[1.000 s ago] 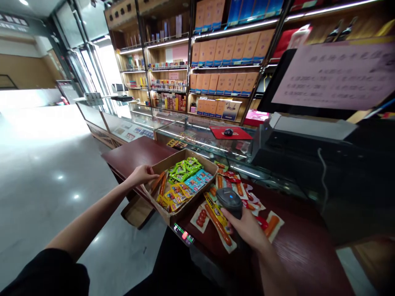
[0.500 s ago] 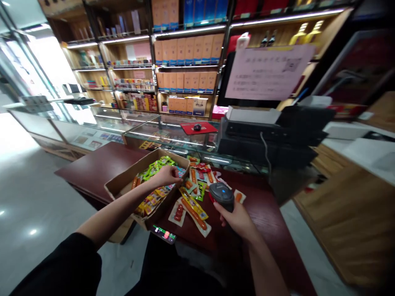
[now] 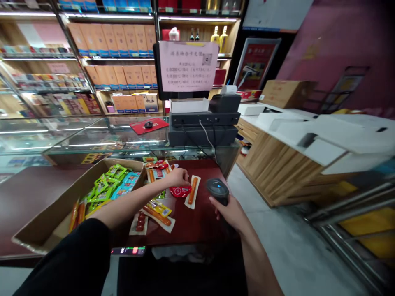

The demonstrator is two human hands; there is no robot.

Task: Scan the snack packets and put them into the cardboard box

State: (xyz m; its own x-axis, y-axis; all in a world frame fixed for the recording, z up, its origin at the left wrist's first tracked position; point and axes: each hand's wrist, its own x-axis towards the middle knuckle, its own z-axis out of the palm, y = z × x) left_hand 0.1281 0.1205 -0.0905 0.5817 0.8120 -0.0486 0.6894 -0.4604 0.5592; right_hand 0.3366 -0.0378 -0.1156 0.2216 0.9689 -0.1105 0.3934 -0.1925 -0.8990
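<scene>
Sausage packs [image 3: 192,192] lie spread on the dark red desk [image 3: 200,222], w/ one single-stick pack at the right edge of the spread and a red round-label pack [image 3: 180,191] just beside it. The left hand [image 3: 178,177] reaches across from the black-sleeved arm, palm down, fingers curled low over the red pack and touching it at the fingertips; whether it has a proper pinch on the film can't be told from this angle. The right hand [image 3: 230,211] is closed round the grip of a black barcode scanner [image 3: 217,190], head raised and tilted twd the packs, blue light showing on top.

Step in hand, by the look of it: picking the next pack off the desk for a scan. The next move would call for lifting the pack clear of its neighbours and turning its printed code to face the scanner head, w/o dragging the single-stick pack along.

Left forearm runs diagonally over the open cardboard box [image 3: 37,230], which holds green, blue & yellow snack packets. More packs sit nearer the body: a longer sausage pack [image 3: 157,216] and a small one w/ round pieces [image 3: 139,222]. A phone [image 3: 128,250] lies at the near desk edge.
</scene>
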